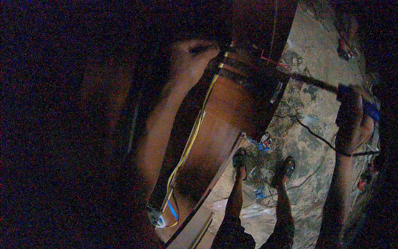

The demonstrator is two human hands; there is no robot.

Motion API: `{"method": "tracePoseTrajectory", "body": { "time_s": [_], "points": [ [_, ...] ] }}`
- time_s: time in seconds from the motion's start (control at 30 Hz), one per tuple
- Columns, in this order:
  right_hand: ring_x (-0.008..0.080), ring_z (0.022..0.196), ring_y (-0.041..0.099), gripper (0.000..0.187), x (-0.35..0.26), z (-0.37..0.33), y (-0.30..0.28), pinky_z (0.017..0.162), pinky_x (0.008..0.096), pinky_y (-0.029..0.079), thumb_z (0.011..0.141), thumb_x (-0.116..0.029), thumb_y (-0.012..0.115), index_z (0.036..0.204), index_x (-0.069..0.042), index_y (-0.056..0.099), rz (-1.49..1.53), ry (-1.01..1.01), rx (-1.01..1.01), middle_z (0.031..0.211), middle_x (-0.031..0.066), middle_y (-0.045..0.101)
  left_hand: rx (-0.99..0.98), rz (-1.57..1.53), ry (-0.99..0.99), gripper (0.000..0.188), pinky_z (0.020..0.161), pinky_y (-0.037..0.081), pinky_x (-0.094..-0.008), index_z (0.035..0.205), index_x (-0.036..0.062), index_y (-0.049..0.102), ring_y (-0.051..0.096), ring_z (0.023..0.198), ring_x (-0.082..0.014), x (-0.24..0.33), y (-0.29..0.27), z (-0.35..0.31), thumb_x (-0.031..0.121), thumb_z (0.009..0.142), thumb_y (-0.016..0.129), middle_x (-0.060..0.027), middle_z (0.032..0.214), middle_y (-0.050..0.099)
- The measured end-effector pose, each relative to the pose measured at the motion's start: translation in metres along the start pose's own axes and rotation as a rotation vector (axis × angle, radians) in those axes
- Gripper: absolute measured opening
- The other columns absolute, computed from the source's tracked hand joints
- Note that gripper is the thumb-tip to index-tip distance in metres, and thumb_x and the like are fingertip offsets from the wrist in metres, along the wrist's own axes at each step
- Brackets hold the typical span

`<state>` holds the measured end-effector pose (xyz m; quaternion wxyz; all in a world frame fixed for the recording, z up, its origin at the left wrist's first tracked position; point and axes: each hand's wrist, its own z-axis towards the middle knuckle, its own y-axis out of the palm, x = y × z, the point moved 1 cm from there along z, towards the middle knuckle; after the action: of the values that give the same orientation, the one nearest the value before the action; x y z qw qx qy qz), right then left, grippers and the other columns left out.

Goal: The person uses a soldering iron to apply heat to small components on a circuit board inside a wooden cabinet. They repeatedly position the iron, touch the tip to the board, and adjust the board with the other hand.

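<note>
My left hand [199,49] reaches to the far edge of a brown wooden board [224,99], its fingers curled in deep shadow around something I cannot make out. Along the board's left edge runs a yellow measuring tape [192,139], bending down toward a round pale object [158,220] and a blue strip [172,209]. At the right, my right hand [357,130] is closed around a dark tool with a blue part [370,111]. A long thin dark bar [313,81] stretches from this tool toward the board; its far end is lost in shadow.
A dark cable [313,133] crosses the stained floor [309,101] near my right hand. Blue scraps [260,191] and pale strips [248,207] lie around my feet [286,166]. A long pale-edged panel [199,207] stands left of my legs. Darkness hides the left side.
</note>
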<state>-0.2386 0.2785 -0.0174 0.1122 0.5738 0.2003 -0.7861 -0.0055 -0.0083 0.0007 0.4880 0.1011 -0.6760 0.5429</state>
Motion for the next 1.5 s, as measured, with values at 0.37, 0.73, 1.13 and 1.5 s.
{"method": "tracePoseTrajectory", "body": {
  "time_s": [0.37, 0.73, 1.13, 1.5],
  "points": [
    [0.0115, 0.063, 0.054, 0.031, -0.013, -0.108, -0.041, 0.049, 0.0281, 0.043, 0.096, -0.026, 0.054, 0.116, -0.003, 0.054, -0.269, 0.145, 0.245, 0.086, 0.0058, 0.061, 0.122, -0.6, -0.526, 0.021, 0.06, 0.041, -0.0193, 0.1, 0.0083, 0.07, 0.054, 0.066, -0.0057, 0.026, -0.022, -0.121, 0.018, 0.082, 0.07, 0.0009, 0.078, 0.064],
    [0.0144, 0.063, 0.051, 0.025, 0.028, -0.166, 0.047, 0.054, 0.0311, 0.046, 0.085, -0.029, 0.069, 0.09, -0.013, 0.05, -0.017, 0.156, 0.288, 0.077, 0.0039, 0.056, 0.11, -0.883, -0.643, 0.028, 0.059, 0.049, -0.0252, 0.11, 0.0049, 0.066, 0.06, 0.071, -0.0102, 0.049, 0.067, -0.155, 0.019, 0.086, 0.068, -0.0054, 0.083, 0.065],
    [0.0123, 0.073, 0.06, 0.031, -0.012, -0.248, 0.266, 0.062, 0.0263, 0.049, 0.083, -0.01, 0.071, 0.102, -0.008, 0.046, 0.39, 0.285, 0.086, 0.079, 0.0029, 0.058, 0.079, 0.23, 0.23, 0.072, 0.072, 0.05, -0.0383, 0.143, 0.0054, 0.031, 0.062, 0.081, -0.0274, -0.1, -0.04, -0.122, 0.016, 0.082, 0.069, -0.0127, 0.087, 0.063],
    [0.0119, 0.068, 0.052, 0.031, -0.006, -0.22, 0.209, 0.058, 0.0246, 0.043, 0.094, -0.04, 0.043, 0.096, -0.011, 0.056, 1.02, 0.409, 0.362, 0.083, 0.0016, 0.056, -0.155, -0.071, 0.253, 0.051, 0.084, 0.048, -0.0411, 0.122, 0.0033, 0.055, 0.061, 0.095, -0.0327, -0.083, 0.022, -0.146, 0.041, 0.088, 0.062, -0.0138, 0.1, 0.066]
  ]
}}
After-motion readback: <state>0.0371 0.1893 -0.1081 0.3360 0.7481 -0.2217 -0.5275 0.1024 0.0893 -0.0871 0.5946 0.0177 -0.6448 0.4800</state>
